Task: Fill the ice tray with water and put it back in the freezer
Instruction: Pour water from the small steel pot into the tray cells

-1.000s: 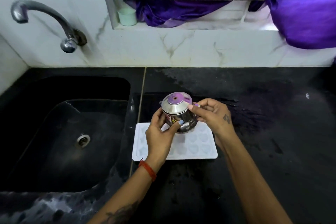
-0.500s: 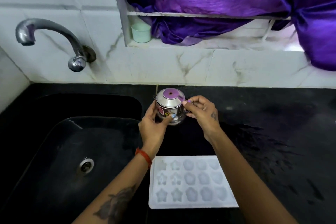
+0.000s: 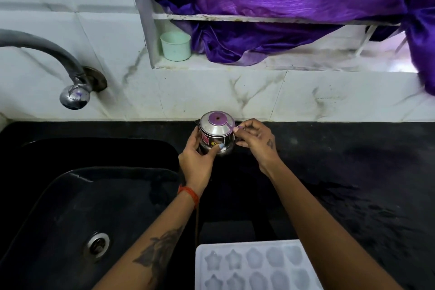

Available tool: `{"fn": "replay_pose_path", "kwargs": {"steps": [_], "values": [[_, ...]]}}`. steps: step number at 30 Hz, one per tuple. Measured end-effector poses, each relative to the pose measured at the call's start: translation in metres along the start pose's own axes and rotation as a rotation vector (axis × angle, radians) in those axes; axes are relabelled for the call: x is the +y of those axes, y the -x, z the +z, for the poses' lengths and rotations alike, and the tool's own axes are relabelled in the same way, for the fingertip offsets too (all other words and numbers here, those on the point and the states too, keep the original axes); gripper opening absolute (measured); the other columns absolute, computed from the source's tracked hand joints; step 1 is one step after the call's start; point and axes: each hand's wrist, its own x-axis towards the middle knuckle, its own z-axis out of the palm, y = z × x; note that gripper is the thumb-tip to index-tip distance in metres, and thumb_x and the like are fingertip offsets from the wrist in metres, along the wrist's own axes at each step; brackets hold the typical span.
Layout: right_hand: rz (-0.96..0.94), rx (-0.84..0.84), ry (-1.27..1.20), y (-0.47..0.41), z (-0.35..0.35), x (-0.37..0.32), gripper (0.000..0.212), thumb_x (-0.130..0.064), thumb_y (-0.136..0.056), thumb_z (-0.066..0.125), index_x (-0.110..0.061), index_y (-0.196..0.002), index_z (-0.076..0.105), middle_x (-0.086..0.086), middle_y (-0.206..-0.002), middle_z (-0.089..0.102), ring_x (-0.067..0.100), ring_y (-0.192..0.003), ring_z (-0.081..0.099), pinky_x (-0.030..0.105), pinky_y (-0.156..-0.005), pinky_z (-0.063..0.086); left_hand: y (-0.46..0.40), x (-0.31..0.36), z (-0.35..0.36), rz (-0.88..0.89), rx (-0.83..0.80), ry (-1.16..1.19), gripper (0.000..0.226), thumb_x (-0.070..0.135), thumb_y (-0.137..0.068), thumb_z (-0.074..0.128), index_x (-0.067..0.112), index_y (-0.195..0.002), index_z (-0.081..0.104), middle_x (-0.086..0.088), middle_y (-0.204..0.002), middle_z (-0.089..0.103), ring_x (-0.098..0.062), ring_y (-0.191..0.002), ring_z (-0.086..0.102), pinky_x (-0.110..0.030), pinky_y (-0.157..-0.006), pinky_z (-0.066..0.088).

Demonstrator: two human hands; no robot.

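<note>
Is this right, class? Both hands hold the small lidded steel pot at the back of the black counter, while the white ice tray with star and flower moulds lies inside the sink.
Not quite. The white ice tray lies on the black counter, right of the sink, as the head view shows. The left hand and right hand do hold the small lidded steel pot at the back.

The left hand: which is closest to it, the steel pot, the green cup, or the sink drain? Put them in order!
From the left hand:
1. Steel pot, held in it.
2. Sink drain, down to its left.
3. Green cup, up on the window ledge; a close call with the drain.
</note>
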Motion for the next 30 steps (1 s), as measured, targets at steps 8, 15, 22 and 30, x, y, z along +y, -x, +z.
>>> {"fn": "replay_pose_path", "kwargs": {"steps": [8, 15, 22, 30], "values": [[0.002, -0.005, 0.013, -0.014, 0.001, 0.022, 0.014, -0.005, -0.085, 0.066, -0.014, -0.077, 0.059, 0.001, -0.077, 0.067, 0.0, -0.07, 0.065, 0.022, -0.068, 0.056, -0.006, -0.018, 0.007, 0.014, 0.021, -0.027, 0.08, 0.008, -0.066, 0.084, 0.011, -0.138, 0.048, -0.005, -0.129, 0.061, -0.001, -0.115, 0.055, -0.027, -0.102, 0.045], [-0.006, -0.014, 0.06, -0.013, -0.001, 0.029, 0.014, -0.007, -0.085, 0.066, -0.016, -0.077, 0.059, 0.004, -0.078, 0.068, 0.01, -0.078, 0.065, 0.031, -0.078, 0.056, -0.004, -0.022, 0.007, 0.022, 0.009, -0.084, 0.079, 0.01, -0.069, 0.082, 0.014, -0.14, 0.047, -0.001, -0.128, 0.062, -0.001, -0.113, 0.056, -0.024, -0.101, 0.046], [-0.058, 0.052, 0.247, 0.002, -0.004, 0.025, 0.027, -0.023, -0.084, 0.07, -0.016, -0.108, 0.062, 0.004, -0.106, 0.07, 0.01, -0.1, 0.064, 0.03, -0.097, 0.049, 0.01, -0.012, -0.001, 0.035, -0.048, -0.124, 0.076, 0.017, -0.074, 0.079, 0.017, -0.141, 0.042, 0.005, -0.126, 0.059, -0.001, -0.113, 0.051, -0.012, -0.095, 0.042], [-0.228, 0.031, 0.543, 0.067, -0.032, 0.006, 0.047, -0.039, -0.089, 0.06, -0.021, -0.132, 0.049, 0.001, -0.131, 0.057, 0.014, -0.122, 0.051, 0.021, -0.094, 0.038, 0.066, 0.01, -0.024, 0.112, -0.112, -0.177, 0.074, 0.029, -0.08, 0.075, 0.021, -0.144, 0.039, 0.004, -0.138, 0.052, -0.006, -0.126, 0.045, -0.031, -0.107, 0.041]]}}
